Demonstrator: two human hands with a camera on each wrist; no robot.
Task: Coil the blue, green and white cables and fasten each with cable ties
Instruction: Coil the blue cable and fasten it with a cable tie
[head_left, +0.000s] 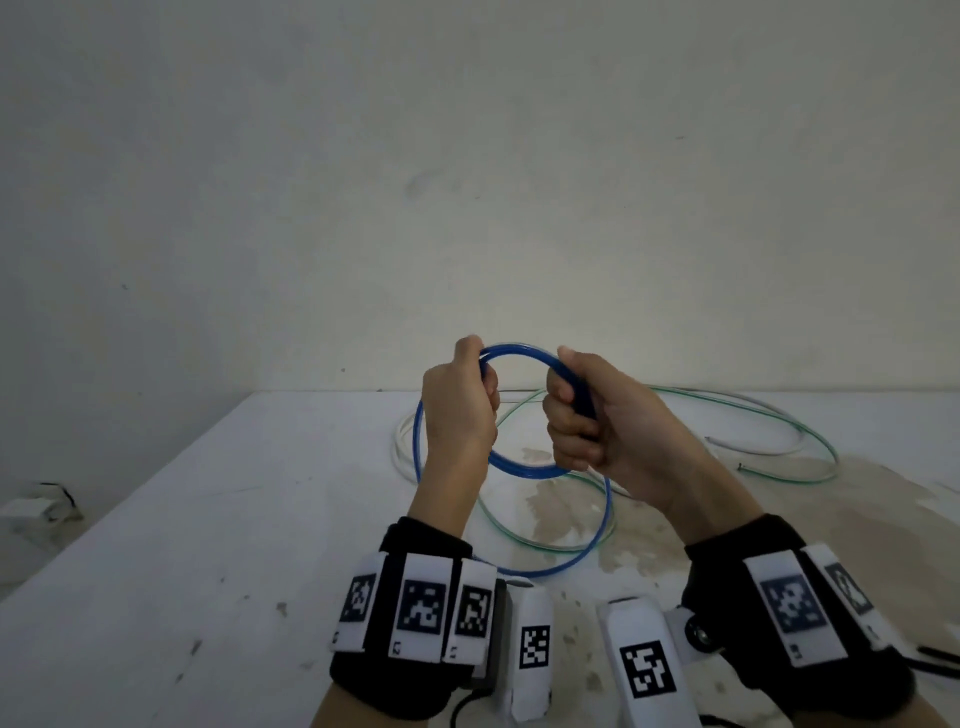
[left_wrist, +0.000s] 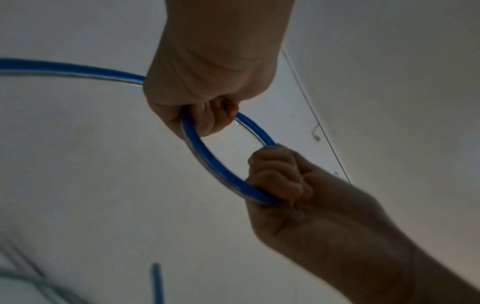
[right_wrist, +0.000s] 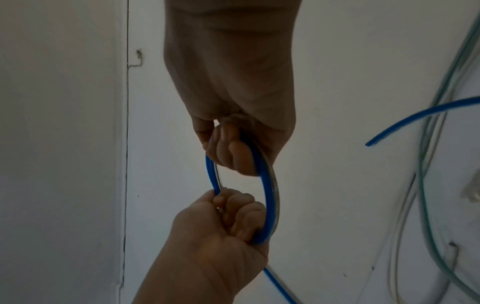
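Note:
Both hands hold a small coil of the blue cable (head_left: 519, 351) in the air above the white table (head_left: 234, 519). My left hand (head_left: 462, 400) grips the coil's left side with curled fingers, and my right hand (head_left: 576, 421) grips its right side in a fist. A loose blue loop (head_left: 602, 525) hangs from the coil down onto the table. From the left wrist, the left hand's fingers (left_wrist: 210, 117) wrap the blue coil (left_wrist: 207, 162). In the right wrist view the right hand (right_wrist: 233, 148) clasps the coil (right_wrist: 270, 195). The green cable (head_left: 810, 436) and the white cable (head_left: 753, 451) lie uncoiled behind.
The table meets a pale wall (head_left: 467, 182) at its far edge. A stained patch (head_left: 561, 499) marks the tabletop under the hands. Thin black strips (head_left: 937, 659) lie at the right edge. A small white object (head_left: 31, 512) sits low beyond the table's left side.

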